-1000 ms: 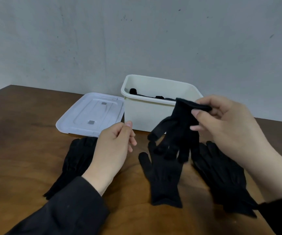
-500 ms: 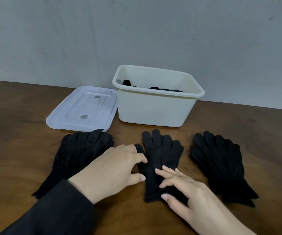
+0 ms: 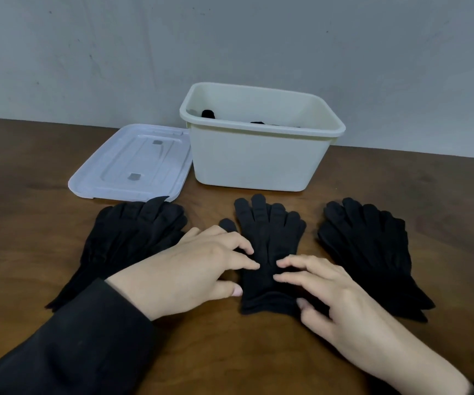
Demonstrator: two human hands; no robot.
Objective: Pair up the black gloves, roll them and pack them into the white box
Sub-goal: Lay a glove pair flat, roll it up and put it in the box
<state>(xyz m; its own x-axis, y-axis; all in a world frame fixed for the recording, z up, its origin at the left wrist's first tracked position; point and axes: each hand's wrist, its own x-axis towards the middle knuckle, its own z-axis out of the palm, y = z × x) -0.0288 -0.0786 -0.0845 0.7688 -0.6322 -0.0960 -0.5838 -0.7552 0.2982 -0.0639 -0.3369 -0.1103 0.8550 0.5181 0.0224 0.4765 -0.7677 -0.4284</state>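
On middle glove pair (image 3: 270,252), both hands press flat

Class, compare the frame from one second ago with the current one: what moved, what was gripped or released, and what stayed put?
The right hand let go of the glove it held up; that glove now lies on the middle gloves. Both hands came down, and the left hand and right hand rest their fingers on that pair. The left pile, right pile, white box and lid stayed put.

Glove pair (image 3: 270,246) now flat under hands
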